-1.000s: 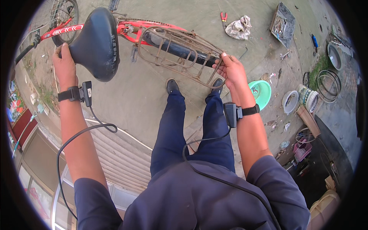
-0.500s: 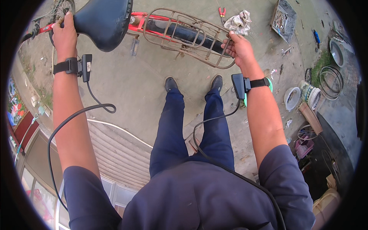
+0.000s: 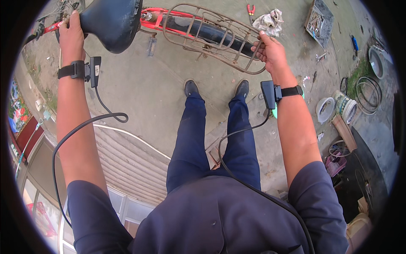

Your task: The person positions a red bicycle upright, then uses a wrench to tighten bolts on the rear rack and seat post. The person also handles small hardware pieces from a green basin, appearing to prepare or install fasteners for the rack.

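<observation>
A red bicycle with a black saddle (image 3: 112, 27) stands at the top of the view. My left hand (image 3: 72, 38) is closed at the front of the saddle, its fingers around the red frame tube (image 3: 51, 28); part of that grip is hidden. With curled fingers, my right hand (image 3: 271, 53) holds the back end of the rusty rear rack (image 3: 203, 31). Beneath the rack runs the black rear mudguard (image 3: 186, 30). A pedal (image 3: 151, 45) hangs below the saddle. Both wrists carry strapped black devices with cables.
Red-handled pliers (image 3: 251, 12) and a crumpled rag (image 3: 269, 22) lie beyond the rack. To the right are a tool tray (image 3: 319, 23), a white basin (image 3: 325, 110), buckets and coiled tyres (image 3: 368, 95). Corrugated sheeting (image 3: 127, 163) is at lower left.
The view has shifted slightly, with ground objects now a little farther right and up. Both hands keep the same grips, and the bicycle stays nearly in place beneath them.
</observation>
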A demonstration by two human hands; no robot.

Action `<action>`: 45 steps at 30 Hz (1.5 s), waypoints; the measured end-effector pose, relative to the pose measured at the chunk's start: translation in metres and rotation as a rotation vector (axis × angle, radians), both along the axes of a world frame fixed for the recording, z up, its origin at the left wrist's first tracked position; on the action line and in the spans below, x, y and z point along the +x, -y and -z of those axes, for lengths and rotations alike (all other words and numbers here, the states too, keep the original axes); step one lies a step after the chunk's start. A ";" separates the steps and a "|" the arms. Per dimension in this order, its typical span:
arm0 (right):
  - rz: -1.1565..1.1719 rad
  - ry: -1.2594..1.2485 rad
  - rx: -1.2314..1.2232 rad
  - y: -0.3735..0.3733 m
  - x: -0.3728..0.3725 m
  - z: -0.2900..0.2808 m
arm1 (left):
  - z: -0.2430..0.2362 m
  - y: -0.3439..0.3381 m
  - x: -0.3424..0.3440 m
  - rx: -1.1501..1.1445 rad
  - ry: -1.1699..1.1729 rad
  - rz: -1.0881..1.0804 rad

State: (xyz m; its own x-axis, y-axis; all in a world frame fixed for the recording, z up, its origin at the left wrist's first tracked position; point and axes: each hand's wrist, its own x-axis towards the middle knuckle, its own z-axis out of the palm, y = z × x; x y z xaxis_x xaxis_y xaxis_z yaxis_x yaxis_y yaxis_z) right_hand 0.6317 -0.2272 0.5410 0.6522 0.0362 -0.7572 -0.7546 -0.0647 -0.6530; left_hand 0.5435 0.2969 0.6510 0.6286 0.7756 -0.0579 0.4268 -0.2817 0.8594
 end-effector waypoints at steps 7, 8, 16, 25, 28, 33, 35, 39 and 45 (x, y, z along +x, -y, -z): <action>-0.034 -0.099 0.072 0.008 0.008 -0.009 | -0.018 -0.012 0.007 0.257 -0.125 0.098; -0.048 -0.108 0.073 0.010 0.010 -0.010 | -0.022 -0.013 0.008 0.315 -0.137 0.145; -0.069 -0.117 0.050 0.014 0.018 -0.018 | -0.052 0.022 0.040 0.779 -0.159 0.448; -0.050 -0.085 0.079 0.025 0.025 -0.013 | -0.072 0.051 0.045 0.571 -0.045 0.490; 0.004 -0.075 0.023 0.039 0.025 -0.018 | -0.086 0.051 0.033 0.589 -0.178 0.387; 0.090 -0.095 0.011 0.089 0.012 -0.033 | -0.107 0.074 -0.008 0.490 -0.179 0.196; 0.128 -0.103 0.001 0.118 0.002 -0.037 | -0.113 0.088 -0.027 0.592 -0.114 0.137; 0.187 -0.096 0.013 0.179 -0.028 -0.041 | -0.114 0.107 -0.084 0.616 -0.196 0.056; 0.218 -0.147 0.005 0.268 -0.115 -0.036 | -0.067 0.183 -0.205 0.213 -0.429 0.009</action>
State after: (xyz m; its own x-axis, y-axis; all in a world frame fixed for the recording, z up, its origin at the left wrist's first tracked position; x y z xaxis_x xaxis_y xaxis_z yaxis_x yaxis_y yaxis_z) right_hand 0.5165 -0.4950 0.5767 0.5284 -0.0894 -0.8443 -0.8368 0.1130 -0.5357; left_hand 0.3388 0.1143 0.7176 0.5895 0.7931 -0.1536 0.7269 -0.4377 0.5292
